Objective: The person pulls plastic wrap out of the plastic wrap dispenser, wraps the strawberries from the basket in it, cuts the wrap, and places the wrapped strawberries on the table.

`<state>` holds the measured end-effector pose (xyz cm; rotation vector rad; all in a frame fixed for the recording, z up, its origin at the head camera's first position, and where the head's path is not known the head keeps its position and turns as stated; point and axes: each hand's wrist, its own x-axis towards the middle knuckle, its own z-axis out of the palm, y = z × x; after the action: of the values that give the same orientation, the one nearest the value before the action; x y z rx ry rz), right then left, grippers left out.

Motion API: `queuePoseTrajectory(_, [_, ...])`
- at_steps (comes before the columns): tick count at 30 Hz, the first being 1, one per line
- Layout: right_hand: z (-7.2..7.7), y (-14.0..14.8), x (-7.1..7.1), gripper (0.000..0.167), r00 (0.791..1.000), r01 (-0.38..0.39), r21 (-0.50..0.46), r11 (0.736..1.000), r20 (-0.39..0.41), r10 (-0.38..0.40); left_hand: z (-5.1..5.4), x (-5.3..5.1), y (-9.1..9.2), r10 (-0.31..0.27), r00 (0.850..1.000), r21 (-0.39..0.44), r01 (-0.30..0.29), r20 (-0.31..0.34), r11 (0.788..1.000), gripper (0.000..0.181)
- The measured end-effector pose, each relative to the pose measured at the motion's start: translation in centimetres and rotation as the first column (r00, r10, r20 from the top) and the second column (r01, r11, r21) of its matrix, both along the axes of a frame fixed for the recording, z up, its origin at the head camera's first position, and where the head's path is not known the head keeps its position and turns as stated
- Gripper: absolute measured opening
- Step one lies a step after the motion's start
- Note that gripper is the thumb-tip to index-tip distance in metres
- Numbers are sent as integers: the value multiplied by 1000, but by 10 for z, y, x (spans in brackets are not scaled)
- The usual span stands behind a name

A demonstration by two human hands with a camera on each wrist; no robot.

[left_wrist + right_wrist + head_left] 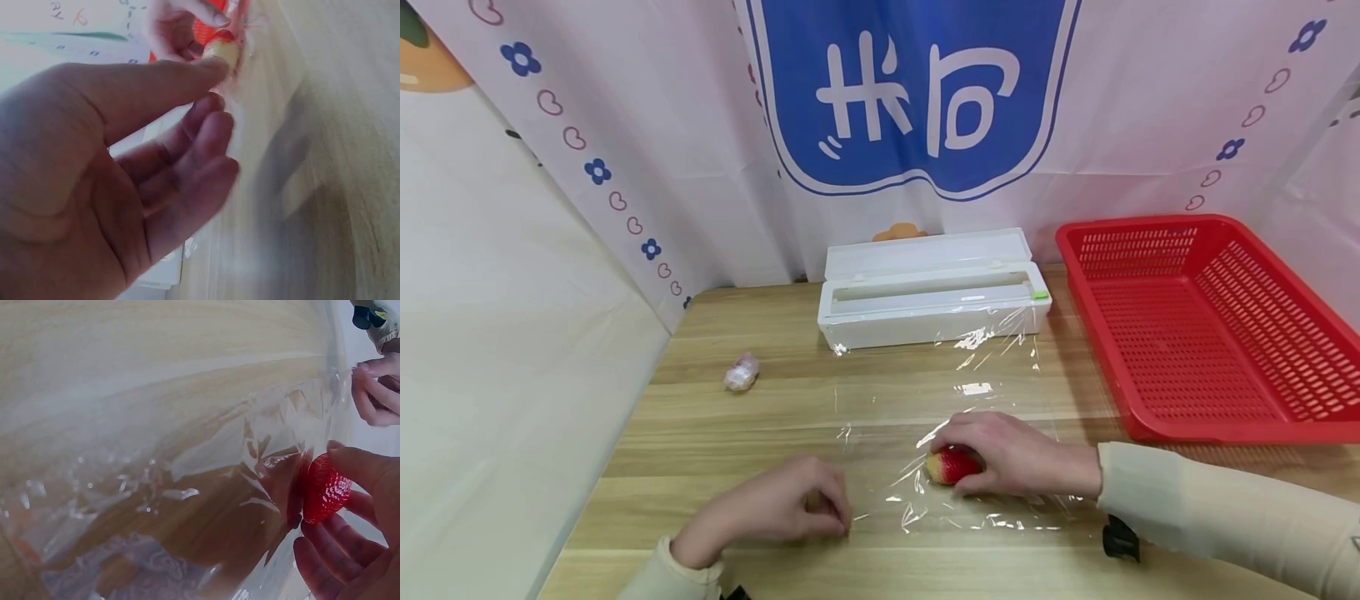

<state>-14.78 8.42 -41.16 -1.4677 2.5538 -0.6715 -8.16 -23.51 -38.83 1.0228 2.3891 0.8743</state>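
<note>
The right hand (1003, 454) is gripping a red strawberry (953, 465), its thumb and fingers bending around the fruit from the right, with the pale end pointing toward the left hand (782, 504). The strawberry is resting against a sheet of clear film (887, 450), which is wrinkling and catching the light beside it. The left hand is hovering low near the film's left edge, its fingers curling toward the thumb; whether they are pinching the film, I cannot tell.

Behind the hands, a white dispenser box (936, 325) is standing with its long lid (928, 254) tipping back, a green slider (1040, 295) is sitting at its right end, and the film is running from it over the front toward the person. A small film-wrapped bundle (742, 372) is lying on the wood-grain table (670, 467) at the left, well apart from the hands. A red mesh basket (1180, 350) is standing at the right.

At the back, a white cloth (715, 142) is carrying hearts, blue flowers and a blue shield (919, 92) that is showing large white characters (872, 92); I cannot read them reliably. In the left wrist view, further tilted lettering (57, 12) is appearing, too blurred to make out with certainty.
</note>
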Motion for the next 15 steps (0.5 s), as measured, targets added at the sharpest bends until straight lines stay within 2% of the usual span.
queuePoseTrajectory(2, [0,1,0,41,1000,0,-6,1000,8,0,0,-1,-2,8,1000,47,-9,12,999,5])
queuePoseTrajectory(5, [0,1,1,34,1000,9,-11,1000,17,-9,0,-3,-3,47,998,111,-52,43,993,4])
queuePoseTrajectory(8, [1,0,1,28,1000,15,-17,1000,20,-15,0,-4,-3,113,988,177,-130,102,976,8])
queuePoseTrajectory(12, [2,1,1,27,1000,6,-29,1000,25,-6,-1,-6,-3,207,957,263,-256,203,930,14])
queuePoseTrajectory(15, [3,1,2,32,1000,-5,-9,1000,29,5,-2,-8,-3,233,926,331,-329,297,884,17])
